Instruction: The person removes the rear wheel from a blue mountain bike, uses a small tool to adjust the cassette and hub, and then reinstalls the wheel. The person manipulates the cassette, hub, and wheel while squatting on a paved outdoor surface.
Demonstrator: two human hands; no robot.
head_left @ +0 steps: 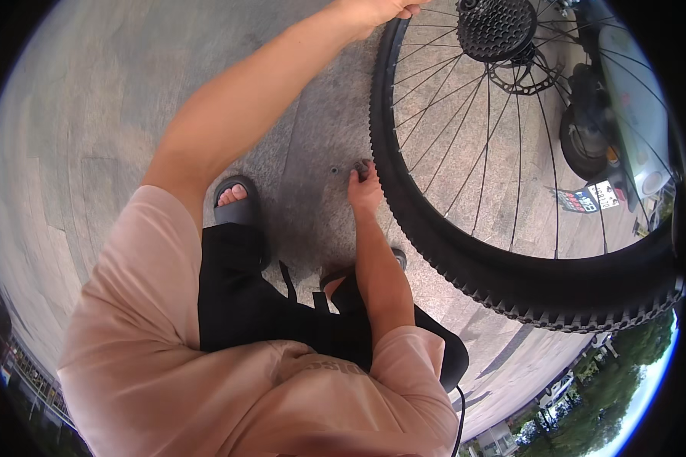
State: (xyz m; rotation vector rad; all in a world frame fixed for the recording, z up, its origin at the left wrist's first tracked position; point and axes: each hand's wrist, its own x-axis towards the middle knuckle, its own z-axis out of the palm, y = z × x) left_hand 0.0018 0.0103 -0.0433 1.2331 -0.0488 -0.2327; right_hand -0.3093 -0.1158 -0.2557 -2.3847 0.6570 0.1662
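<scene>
A bicycle rear wheel with a knobbly black tyre, black sprockets and a brake disc fills the upper right. My left arm reaches up to the top edge, where my left hand has curled fingers beside the tyre; what it grips is cut off by the frame. Lower down, my right hand is at the tyre's left side, close to the paving in this view, its fingers closed around a small dark object that I cannot make out. The tyre's edge partly hides those fingers.
Behind the spokes stands a pale scooter with a black wheel. Grey stone paving lies underfoot. My sandalled left foot is near the middle, and my other foot is mostly behind my right arm. Trees show at the lower right.
</scene>
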